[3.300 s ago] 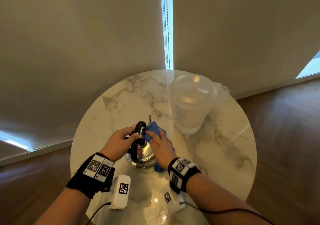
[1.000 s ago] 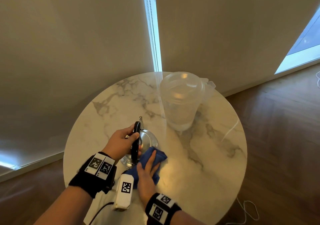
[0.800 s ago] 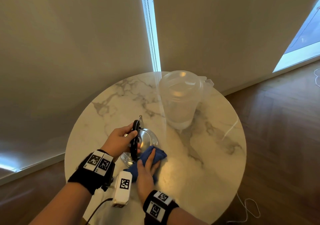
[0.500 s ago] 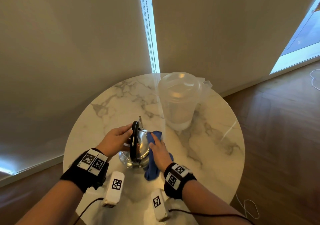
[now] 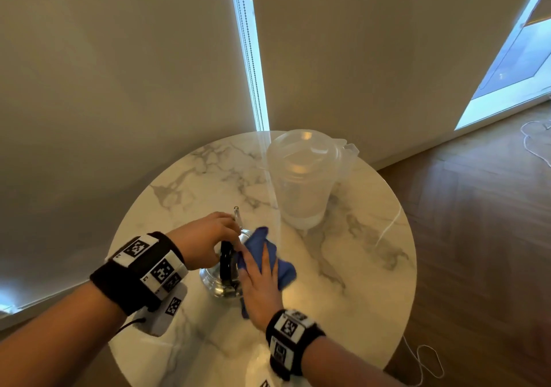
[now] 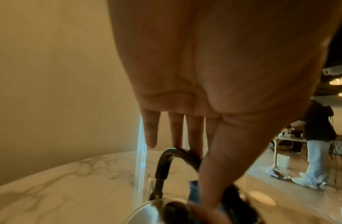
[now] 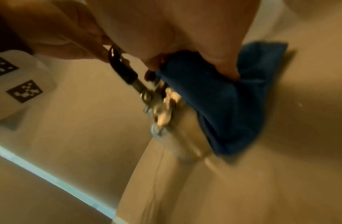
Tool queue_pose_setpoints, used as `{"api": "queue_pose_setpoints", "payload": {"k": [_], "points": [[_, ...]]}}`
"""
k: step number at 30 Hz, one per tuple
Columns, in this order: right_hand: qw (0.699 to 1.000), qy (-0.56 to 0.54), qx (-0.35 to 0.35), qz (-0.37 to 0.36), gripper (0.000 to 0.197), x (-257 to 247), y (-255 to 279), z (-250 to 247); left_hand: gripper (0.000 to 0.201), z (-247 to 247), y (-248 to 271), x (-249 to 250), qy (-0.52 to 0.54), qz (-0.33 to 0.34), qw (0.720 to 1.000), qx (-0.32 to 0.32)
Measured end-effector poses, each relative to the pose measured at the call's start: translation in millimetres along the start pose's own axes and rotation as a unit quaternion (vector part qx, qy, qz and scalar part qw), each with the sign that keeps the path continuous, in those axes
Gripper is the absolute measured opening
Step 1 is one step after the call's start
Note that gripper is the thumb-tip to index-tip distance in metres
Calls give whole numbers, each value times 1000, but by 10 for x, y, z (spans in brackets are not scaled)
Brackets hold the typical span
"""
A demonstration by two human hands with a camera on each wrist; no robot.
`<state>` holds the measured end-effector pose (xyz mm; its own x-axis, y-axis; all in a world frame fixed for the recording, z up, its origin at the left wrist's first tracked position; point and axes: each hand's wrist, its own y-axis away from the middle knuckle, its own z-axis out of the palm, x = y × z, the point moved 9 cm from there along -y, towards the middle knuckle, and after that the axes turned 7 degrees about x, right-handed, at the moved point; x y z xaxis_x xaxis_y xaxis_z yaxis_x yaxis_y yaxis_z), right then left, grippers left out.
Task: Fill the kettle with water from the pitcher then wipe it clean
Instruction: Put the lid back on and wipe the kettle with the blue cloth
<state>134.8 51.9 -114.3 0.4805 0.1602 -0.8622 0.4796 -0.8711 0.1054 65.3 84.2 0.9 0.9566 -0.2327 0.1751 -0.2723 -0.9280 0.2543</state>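
Observation:
A small silver kettle [image 5: 213, 282] stands on the round marble table [image 5: 343, 312], near its front. My left hand [image 5: 205, 243] grips the kettle's black handle [image 5: 225, 255] from the left; the left wrist view shows fingertips on the handle [image 6: 166, 163] and the thumb reaching down by the lid. My right hand [image 5: 259, 282] lies with fingers straight on a blue cloth [image 5: 283, 270] and presses it against the kettle's right side. In the right wrist view the cloth [image 7: 214, 98] is bunched against the shiny body [image 7: 166, 113]. A clear lidded pitcher [image 5: 304, 183] stands behind, untouched.
A white tagged box [image 5: 167, 312] with a black cable lies on the table below my left wrist. A pale wall and blinds close in behind the table. A white cord [image 5: 426, 362] loops on the wooden floor at the right. A person [image 6: 316, 136] stands far off.
My right hand slid the blue cloth from the kettle's near side round to its right side and now lies flatter on it. My left hand kept hold of the handle.

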Motion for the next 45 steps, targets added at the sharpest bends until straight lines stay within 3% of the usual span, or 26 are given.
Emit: {"api": "queue_pose_setpoints", "payload": {"k": [2,5,9,17,25,29,34,39,45], "points": [[998,42,-3,-38,48,-84,-277,-109,29,-37,-4,6,1,11,1000,22],[996,69,-48,-4,45,-22,-427,-72,22,-33,21,4,1,23,999,44],[1000,19,-15,17,49,38,-138,-52,24,-14,36,-51,-10,29,998,48],[997,41,16,-58,68,162,271,-24,29,-52,9,-133,0,28,996,81],[998,-55,-22,-30,63,198,329,-162,31,-80,-45,-46,-84,86,992,36],[994,-108,-17,-1,51,283,374,-257,34,-83,-72,-93,-128,59,990,-2],[991,-129,31,0,74,408,370,-380,31,-25,-121,-96,-209,65,974,-55],[984,-164,53,36,55,579,385,-596,31,-35,-181,-159,-265,35,959,-92],[977,-190,87,52,52,702,354,-774,32,-76,-279,-278,-243,-31,966,-82]]}}
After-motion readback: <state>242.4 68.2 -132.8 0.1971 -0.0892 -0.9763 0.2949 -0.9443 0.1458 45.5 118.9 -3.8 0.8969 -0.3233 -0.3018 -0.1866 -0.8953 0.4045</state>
